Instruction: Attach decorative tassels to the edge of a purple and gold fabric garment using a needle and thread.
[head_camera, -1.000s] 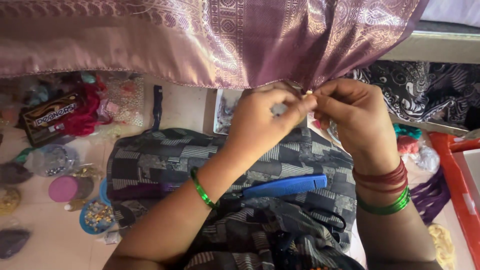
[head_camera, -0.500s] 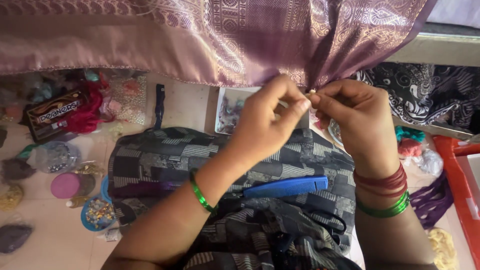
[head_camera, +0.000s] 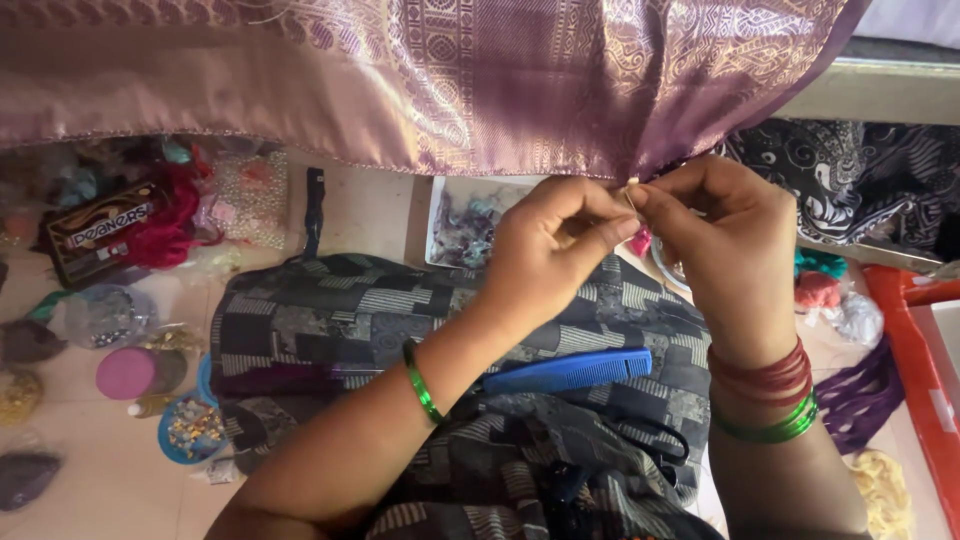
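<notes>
At upper centre of the frame, the left hand (head_camera: 545, 245) and right hand (head_camera: 725, 235) are still pinching the hanging edge of the purple brocade cloth (head_camera: 480, 80), fingertips meeting more tightly than before, perhaps around a needle; the blue comb (head_camera: 570, 370) is lying unmoved below.

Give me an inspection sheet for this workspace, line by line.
Surface: pale floor, mostly covered.
Job's things: purple patterned cloth hanging across the top; its lower edge is pinched at one spot.
Clutter: blue comb and scissors on checked fabric; bead tubs, pink lid, thread bundles.
Hands: left hand and right hand meet fingertip to fingertip at the cloth edge.
Cables: nothing seen.
Surroundings: red tray on the right.
</notes>
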